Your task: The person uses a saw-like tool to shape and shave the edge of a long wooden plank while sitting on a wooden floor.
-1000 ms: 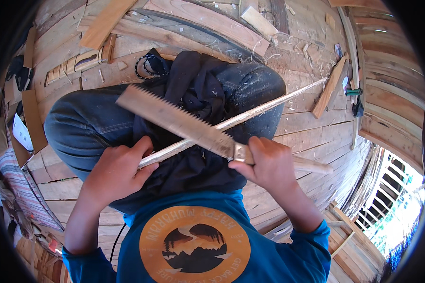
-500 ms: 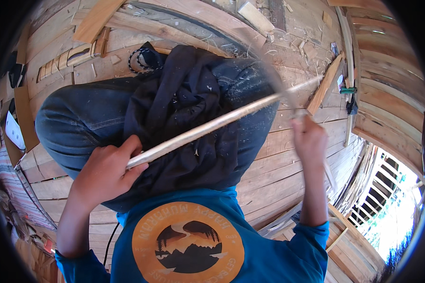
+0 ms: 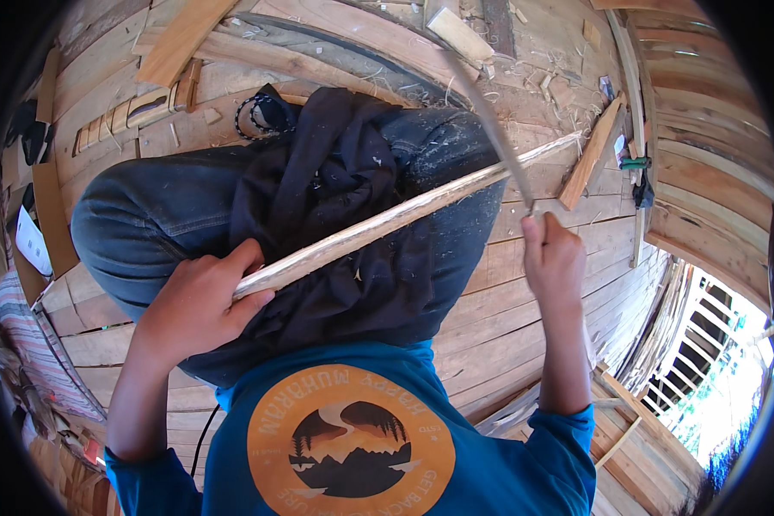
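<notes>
My left hand [image 3: 199,305] is closed around the near end of a long, pale wooden strip [image 3: 378,225]. The strip slants across my lap, up and to the right, with its far end beyond my right knee. In my closed right hand [image 3: 555,262] is a long-bladed knife [image 3: 493,133], its narrow grey blade pointing up and away. The blade crosses the strip near its far part; whether they touch I cannot tell. My fingers hide most of the knife's grip. Beneath the strip, a dark crumpled cloth [image 3: 318,206] covers part of my dark trousers [image 3: 138,206].
Shavings and offcuts lie on the plank floor [image 3: 490,284]. A loose board [image 3: 595,155] rests to the right, beside a plank wall [image 3: 705,146]. At the far left are another board [image 3: 185,43] and a wooden sheath-like piece [image 3: 133,116]. A slatted opening [image 3: 697,335] lets in light at right.
The knife and my right hand, blurred before, now look sharp and have shifted slightly left. My left hand keeps its hold on the strip, which has barely moved.
</notes>
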`<state>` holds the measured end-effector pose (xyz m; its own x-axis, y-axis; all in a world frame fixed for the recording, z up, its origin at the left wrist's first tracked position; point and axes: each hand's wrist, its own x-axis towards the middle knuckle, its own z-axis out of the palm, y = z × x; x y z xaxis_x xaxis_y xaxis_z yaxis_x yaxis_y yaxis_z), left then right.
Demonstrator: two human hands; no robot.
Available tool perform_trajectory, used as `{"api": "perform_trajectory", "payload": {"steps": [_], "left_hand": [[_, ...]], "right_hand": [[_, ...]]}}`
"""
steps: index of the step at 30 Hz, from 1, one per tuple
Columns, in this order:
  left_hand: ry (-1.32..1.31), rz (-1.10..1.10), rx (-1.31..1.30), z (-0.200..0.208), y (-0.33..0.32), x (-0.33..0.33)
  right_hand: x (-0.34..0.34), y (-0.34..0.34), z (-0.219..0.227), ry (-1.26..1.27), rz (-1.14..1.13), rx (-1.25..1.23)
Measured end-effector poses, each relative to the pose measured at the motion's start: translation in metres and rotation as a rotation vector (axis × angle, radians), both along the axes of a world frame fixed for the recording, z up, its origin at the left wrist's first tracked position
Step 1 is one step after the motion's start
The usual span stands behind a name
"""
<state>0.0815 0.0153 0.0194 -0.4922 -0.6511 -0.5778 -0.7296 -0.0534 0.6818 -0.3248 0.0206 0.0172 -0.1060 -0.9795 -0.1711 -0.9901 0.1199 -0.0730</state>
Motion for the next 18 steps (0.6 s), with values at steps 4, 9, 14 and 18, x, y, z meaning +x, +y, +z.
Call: {"api": "perform_trajectory", "payload": {"steps": [4,9,14,18], "left_hand": [[-0.010,0.013,-0.057,-0.003,0.005,-0.002],[0.001,0.036,-0.010,0.000,0.003,0.000],[-0.028,0.003,-0.005,0.000,0.000,-0.003],[0.002,0.018,-0.073,-0.004,0.008,0.000]], "right_hand": [[0.062,0.017,-0.008,-0.212,0.425,-0.065],[0.020,0.000,-0.025,-0.149,0.302,-0.079],[0.003,-0.010,-0.013,-0.089,0.122,-0.045],[0.068,0.008,-0.016,-0.251,0.418,-0.051]]}}
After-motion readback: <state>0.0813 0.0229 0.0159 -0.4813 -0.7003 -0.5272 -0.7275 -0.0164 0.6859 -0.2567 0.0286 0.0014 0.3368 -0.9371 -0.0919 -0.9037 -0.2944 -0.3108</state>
